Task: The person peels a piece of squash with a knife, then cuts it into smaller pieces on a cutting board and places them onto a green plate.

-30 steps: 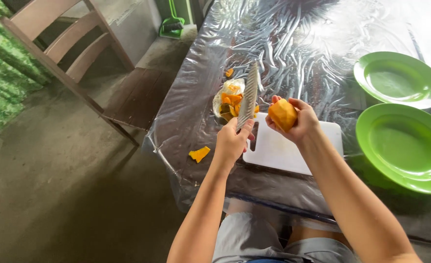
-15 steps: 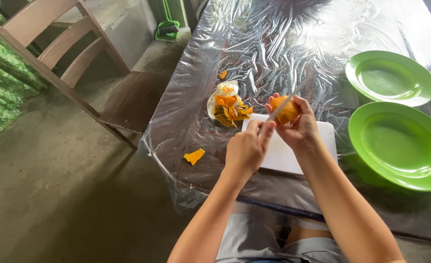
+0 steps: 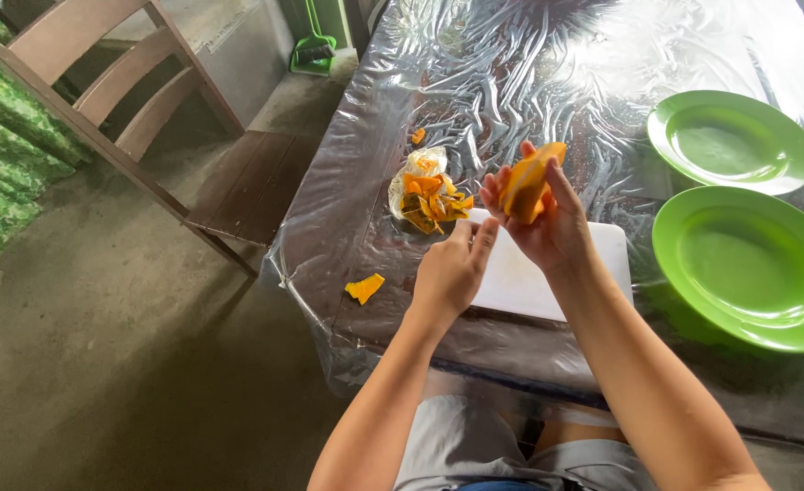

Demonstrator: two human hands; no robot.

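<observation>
Head view: right hand (image 3: 547, 227) cups peeled orange fruit (image 3: 525, 186) above white cutting board (image 3: 547, 273); left hand (image 3: 452, 268) closed on knife handle — blade barely visible against fruit. Best practice: cut shallow, keep edge off cupping fingers. Peel pile (image 3: 429, 202) beside board.

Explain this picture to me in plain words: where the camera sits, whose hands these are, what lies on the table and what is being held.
The camera is worn on a person's head and looks down, so both arms are that person's own. The right hand holds an orange piece of peeled fruit above a white cutting board. The left hand is closed in a grip beside it, probably on a knife handle; the blade is hard to make out here. The table is covered in shiny clear plastic. On it lie a heap of orange peelings, one loose peel near the edge, and two green plates. A wooden chair stands to the left.
</observation>
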